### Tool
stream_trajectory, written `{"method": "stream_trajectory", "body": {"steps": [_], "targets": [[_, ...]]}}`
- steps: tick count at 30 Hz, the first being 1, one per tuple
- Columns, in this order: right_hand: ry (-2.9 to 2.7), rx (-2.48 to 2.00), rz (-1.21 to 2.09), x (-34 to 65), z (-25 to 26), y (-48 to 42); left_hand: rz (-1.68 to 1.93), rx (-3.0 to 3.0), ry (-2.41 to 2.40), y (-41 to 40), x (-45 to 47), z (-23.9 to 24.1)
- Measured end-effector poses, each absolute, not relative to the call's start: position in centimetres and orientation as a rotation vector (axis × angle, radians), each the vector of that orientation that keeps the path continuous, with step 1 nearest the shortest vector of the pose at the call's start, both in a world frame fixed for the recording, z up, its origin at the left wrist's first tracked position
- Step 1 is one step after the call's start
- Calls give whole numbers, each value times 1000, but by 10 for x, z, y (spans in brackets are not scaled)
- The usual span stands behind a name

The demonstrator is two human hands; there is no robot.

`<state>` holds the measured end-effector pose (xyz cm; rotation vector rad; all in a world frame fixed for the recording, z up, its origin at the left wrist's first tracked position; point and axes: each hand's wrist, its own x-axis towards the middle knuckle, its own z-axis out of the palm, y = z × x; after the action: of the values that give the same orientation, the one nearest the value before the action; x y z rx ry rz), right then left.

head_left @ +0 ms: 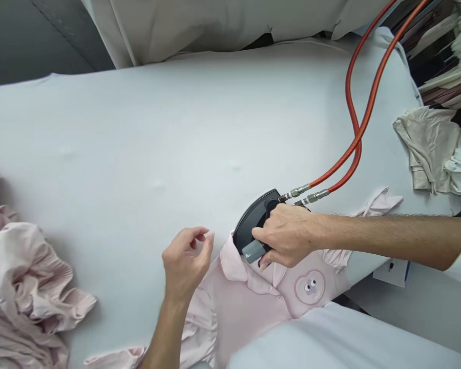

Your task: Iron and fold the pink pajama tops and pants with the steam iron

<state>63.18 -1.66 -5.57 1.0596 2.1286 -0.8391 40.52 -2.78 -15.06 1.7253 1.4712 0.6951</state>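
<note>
My right hand [286,236] is wrapped round the grey handle of a dark steam iron [251,218]. The iron's rounded edge rests at the collar of a pale pink garment [249,307], covering part of the neckline. A round patch with eyes [310,287] decorates the garment's chest. Just left of the collar, my left hand [188,256] hovers by the white ironing surface. Its fingers are curled, thumb and forefinger close together, with no object visible between them. The garment's lower part is hidden by a white piece of clothing at the bottom.
Two orange-red hoses [363,123] run from the iron to the upper right. Crumpled pale pink garments [30,282] lie at the left of the white padded table [138,138]. Folded cream cloth [428,143] lies at the right edge, beneath stacked fabric [453,61].
</note>
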Motion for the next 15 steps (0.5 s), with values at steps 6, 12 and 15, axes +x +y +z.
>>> {"method": "stream_trajectory", "body": {"steps": [6, 12, 15], "targets": [[2055, 1400, -730, 624, -45, -34, 550, 1992, 1251, -38, 392, -144], [1856, 1889, -683, 600, -20, -138, -279, 2381, 525, 18, 423, -130], [1756, 2067, -821, 572, -40, -181, -347, 2410, 455, 32, 437, -126]]}}
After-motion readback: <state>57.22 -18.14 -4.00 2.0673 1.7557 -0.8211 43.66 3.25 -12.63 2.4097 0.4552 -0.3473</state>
